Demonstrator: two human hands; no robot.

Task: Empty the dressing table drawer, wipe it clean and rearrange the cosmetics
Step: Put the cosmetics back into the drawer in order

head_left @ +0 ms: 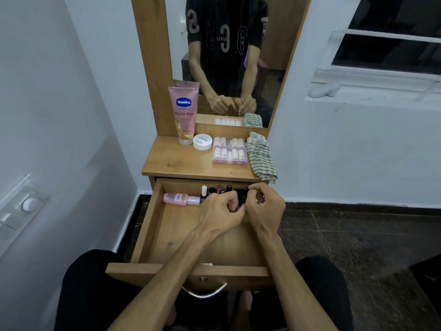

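Observation:
The wooden drawer (171,237) is pulled open. At its back lie a pink bottle (181,199) on its side and a row of small nail-polish bottles (216,189). My left hand (218,212) and my right hand (266,207) meet at the back right of the drawer. Their fingers are curled around small dark bottles (241,194). Whether either hand grips one is hidden by the fingers. The rest of the drawer floor shows bare wood.
On the tabletop (174,161) stand a pink Vaseline tube (184,113), a white round jar (202,141), a clear box of small bottles (229,150) and a striped cloth (260,156). A mirror (226,56) rises behind. White walls flank the table, and my knees sit under the drawer front.

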